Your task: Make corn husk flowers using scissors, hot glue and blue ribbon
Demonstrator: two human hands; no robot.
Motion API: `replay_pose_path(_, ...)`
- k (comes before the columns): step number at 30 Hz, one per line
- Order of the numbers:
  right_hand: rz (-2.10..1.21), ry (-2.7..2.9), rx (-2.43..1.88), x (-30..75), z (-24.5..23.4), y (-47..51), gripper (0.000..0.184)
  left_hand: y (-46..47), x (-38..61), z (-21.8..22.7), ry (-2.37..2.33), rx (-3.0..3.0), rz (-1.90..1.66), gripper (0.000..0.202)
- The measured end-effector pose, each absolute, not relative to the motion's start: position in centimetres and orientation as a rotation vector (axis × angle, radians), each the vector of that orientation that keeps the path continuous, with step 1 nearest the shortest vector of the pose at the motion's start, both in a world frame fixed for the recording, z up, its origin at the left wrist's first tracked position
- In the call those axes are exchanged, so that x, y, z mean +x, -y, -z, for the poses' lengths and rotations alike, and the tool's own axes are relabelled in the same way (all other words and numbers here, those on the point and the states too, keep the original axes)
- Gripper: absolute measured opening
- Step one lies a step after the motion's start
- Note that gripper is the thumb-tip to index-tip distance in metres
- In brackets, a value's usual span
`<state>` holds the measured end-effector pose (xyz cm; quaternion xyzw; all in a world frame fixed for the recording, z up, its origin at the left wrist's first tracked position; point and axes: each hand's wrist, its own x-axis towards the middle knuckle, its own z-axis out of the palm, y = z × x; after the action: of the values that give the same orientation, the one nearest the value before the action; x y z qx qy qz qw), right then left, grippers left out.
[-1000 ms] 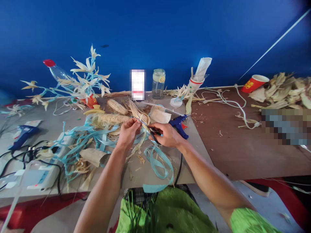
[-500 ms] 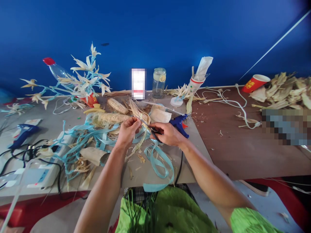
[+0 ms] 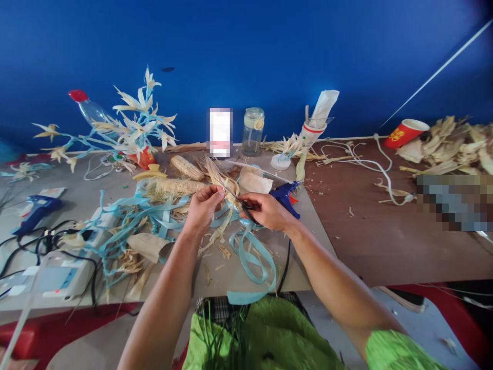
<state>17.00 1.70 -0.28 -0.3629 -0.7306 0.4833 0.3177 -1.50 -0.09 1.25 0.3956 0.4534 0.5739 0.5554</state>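
Note:
My left hand (image 3: pixel 203 206) is closed in a pinch on a small pale strip of corn husk (image 3: pixel 226 184). Scissors (image 3: pixel 247 209) with dark handles sit in my right hand (image 3: pixel 266 210), their blades pointing left to the strip at my left fingertips. Whether the blades are apart is too small to tell. Just behind my hands lie more corn husks (image 3: pixel 214 170) and a bare corn cob (image 3: pixel 187 168). Light blue ribbon (image 3: pixel 252 257) loops on the table below my right hand. A blue glue gun (image 3: pixel 285 199) lies right of that hand.
A husk-flower arrangement (image 3: pixel 140 121) stands at the back left, near another glue gun (image 3: pixel 36 213) and a power strip (image 3: pixel 79 280). A glass bottle (image 3: pixel 253 131) stands at the back. Husks (image 3: pixel 454 146) are heaped at right beside a tipped red cup (image 3: pixel 406 133).
The scissors have turned slightly in my right hand, and more of the blades shows beside the left fingertips. My left hand keeps its pinch in nearly the same place.

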Motion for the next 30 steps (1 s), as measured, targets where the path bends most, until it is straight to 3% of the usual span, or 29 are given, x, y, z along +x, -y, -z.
replay_pose_path(22,-1.246,1.986,-0.948,17.0,0.67,-1.63,0.041,0.09,-1.48,-1.48,-1.138,0.943,-1.322,0.019)
replay_pose_path(30,-1.078,2.076,-1.005,17.11,0.47,-1.56,0.038,0.04,-1.56,-1.25,-1.163,0.987,-1.31,0.019)
